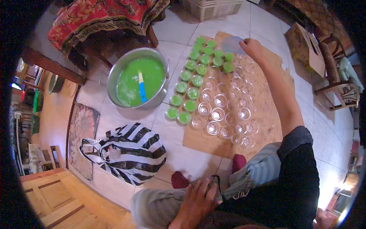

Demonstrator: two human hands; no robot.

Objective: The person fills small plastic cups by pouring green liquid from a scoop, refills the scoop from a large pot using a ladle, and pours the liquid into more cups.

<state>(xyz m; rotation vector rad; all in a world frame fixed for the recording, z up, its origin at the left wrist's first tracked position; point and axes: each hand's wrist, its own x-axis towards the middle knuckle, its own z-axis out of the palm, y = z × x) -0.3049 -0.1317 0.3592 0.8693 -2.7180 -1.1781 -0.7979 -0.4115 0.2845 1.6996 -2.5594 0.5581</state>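
At the far end of the cups, my right hand [251, 49] is closed on a translucent plastic container [231, 44], blurred at its edges. Just below it stand green-filled cups [228, 68], part of several rows at the left of the cardboard. Clear plastic cups [220, 100] with no green liquid in them fill the rows to the right. My left hand [198, 202] lies on my leg with its fingers somewhat apart, beside a thin black loop [219, 187]. A metal pot [166, 82] of green liquid holds a blue-handled utensil [142, 91], whose lower end is hidden.
Flattened cardboard [202, 141] lies under many cups on the tiled floor. A black-and-white striped plastic bag [145, 154] rests near my feet. Beyond the pot is a red patterned cloth [103, 17]. A pale crate [221, 9] and a cardboard box [305, 49] stand farther off.
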